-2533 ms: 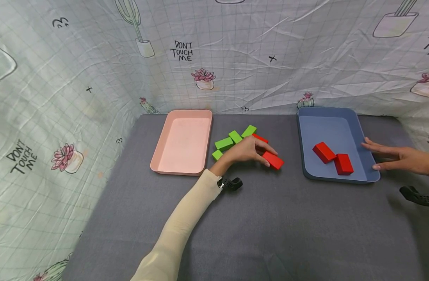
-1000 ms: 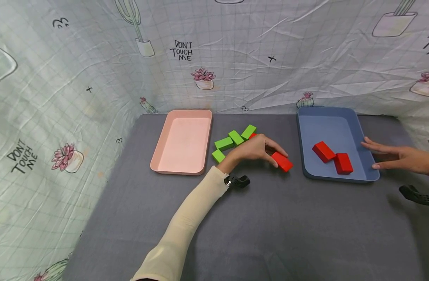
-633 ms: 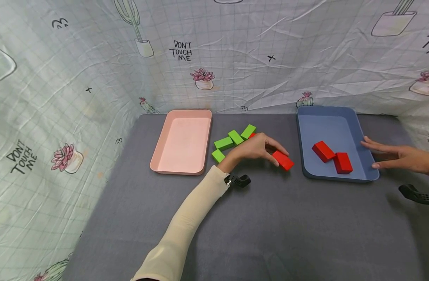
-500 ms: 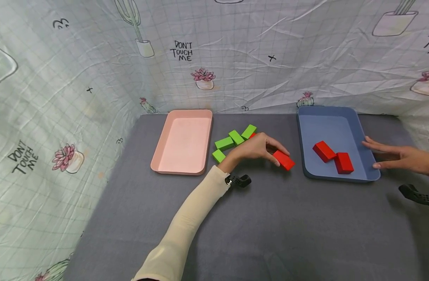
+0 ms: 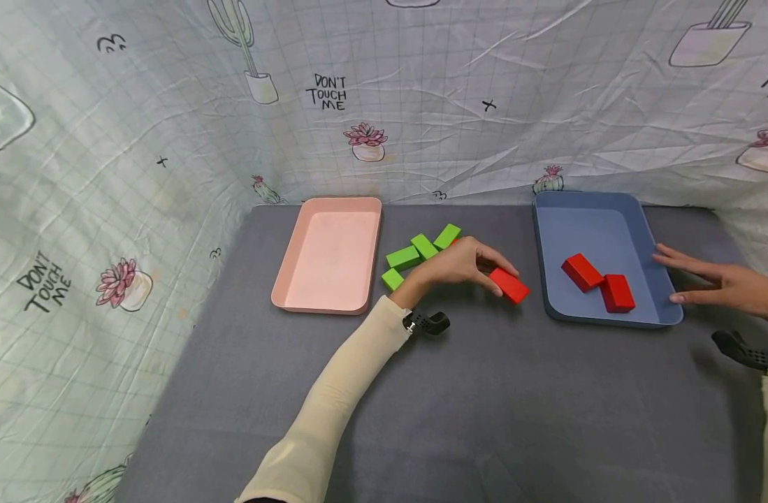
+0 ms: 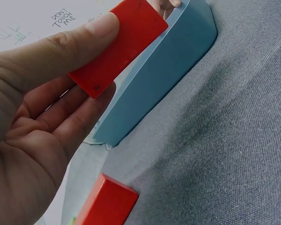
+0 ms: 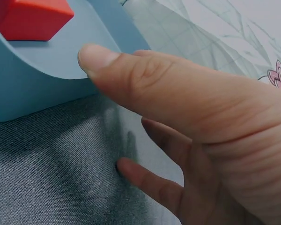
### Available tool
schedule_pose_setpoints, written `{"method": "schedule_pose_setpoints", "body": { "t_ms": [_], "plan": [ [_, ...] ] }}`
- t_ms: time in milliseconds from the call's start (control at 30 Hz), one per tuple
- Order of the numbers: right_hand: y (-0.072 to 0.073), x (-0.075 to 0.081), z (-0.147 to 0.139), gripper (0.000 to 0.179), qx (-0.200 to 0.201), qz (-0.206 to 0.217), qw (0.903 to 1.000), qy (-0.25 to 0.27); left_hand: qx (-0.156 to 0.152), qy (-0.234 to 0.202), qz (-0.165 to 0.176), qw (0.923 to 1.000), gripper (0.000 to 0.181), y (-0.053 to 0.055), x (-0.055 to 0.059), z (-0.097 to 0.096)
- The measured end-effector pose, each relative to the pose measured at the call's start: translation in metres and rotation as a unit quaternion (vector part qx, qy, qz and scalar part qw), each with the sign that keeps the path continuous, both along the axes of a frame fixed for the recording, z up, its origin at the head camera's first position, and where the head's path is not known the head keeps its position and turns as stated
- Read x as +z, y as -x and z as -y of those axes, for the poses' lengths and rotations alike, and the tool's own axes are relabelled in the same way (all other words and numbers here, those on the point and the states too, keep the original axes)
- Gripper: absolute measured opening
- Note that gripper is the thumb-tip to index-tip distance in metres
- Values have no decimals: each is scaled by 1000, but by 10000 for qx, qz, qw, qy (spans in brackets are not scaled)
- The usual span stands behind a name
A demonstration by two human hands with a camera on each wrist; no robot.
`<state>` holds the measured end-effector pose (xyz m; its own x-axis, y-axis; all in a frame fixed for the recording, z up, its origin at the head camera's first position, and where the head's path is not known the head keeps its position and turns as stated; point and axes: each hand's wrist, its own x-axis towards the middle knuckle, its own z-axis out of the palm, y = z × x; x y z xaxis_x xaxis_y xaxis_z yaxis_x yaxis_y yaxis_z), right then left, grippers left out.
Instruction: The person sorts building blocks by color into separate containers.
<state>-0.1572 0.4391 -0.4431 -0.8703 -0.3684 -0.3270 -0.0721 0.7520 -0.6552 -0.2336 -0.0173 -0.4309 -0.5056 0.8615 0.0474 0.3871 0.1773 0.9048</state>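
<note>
My left hand pinches a red block between thumb and fingers, just left of the blue tray. In the left wrist view this red block is held up above the grey cloth, with the tray's side wall behind it. Another red block lies on the cloth below, mostly hidden behind the hand in the head view. At the tray's right side, my right hand has its fingers extended, thumb tip right at the rim. Two red blocks lie inside the tray.
Several green blocks lie on the grey cloth between the trays, left of and behind my left hand. A pink tray stands at the left. Printed fabric rises along the back and left.
My left hand has carried the red block a little to the right, away from the green blocks, and has hardly moved in the last second. My right hand stays by the blue tray.
</note>
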Motion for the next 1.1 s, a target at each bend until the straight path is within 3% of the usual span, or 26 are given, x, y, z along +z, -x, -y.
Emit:
{"method": "schedule_pose_setpoints", "body": {
  "t_ms": [233, 367, 533, 867, 1100],
  "plan": [
    [-3, -6, -3, 81, 17, -171, 9997, 194, -24, 60, 55, 10000, 39, -1, 2, -1],
    [-4, -8, -2, 80, -89, -81, 9997, 220, 20, 185, -3, 9998, 40, 0, 2, -1],
    [-3, -9, -1, 83, -220, 156, 9994, 217, 0, 41, 138, 9999, 40, 2, 1, -1],
    [3, -6, 0, 85, -144, 270, 9995, 79, 44, 89, 273, 9996, 40, 0, 8, -3],
    [4, -7, -1, 84, -127, 271, 9995, 110, -62, -210, 186, 9996, 40, 2, 9, -7]
  ]
}}
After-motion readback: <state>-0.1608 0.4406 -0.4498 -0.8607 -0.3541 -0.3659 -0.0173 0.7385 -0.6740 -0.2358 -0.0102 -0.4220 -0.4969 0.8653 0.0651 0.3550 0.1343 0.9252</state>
